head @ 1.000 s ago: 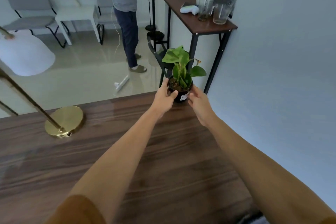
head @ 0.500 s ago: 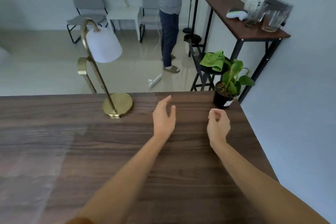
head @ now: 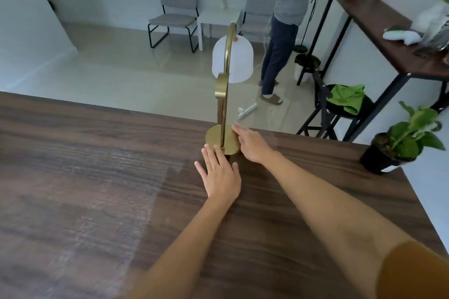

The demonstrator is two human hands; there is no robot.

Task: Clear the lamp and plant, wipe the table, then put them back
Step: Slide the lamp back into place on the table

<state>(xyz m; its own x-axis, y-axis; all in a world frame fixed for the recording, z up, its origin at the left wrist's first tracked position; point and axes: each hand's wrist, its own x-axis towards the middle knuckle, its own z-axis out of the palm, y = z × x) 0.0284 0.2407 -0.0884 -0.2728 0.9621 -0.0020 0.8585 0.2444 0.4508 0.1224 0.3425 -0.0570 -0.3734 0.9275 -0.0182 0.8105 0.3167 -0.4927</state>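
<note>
A brass lamp (head: 224, 104) with a white shade stands near the far edge of the dark wooden table (head: 97, 189). Its round base rests on the tabletop. My left hand (head: 220, 173) lies flat and open just in front of the base, fingertips touching its near rim. My right hand (head: 251, 142) reaches the base's right rim with fingers extended, holding nothing. A potted green plant (head: 398, 147) in a black pot stands upright at the table's far right corner, apart from both hands.
A green cloth (head: 347, 98) lies on a black stool beyond the table. A person (head: 289, 19) stands at a tall side table (head: 388, 39) along the right wall. Two chairs and a small white table are at the back. A white object lies on the floor.
Both hands let go of the plant, which stays at the far right corner, then moved left to the lamp base. My view turned left.
</note>
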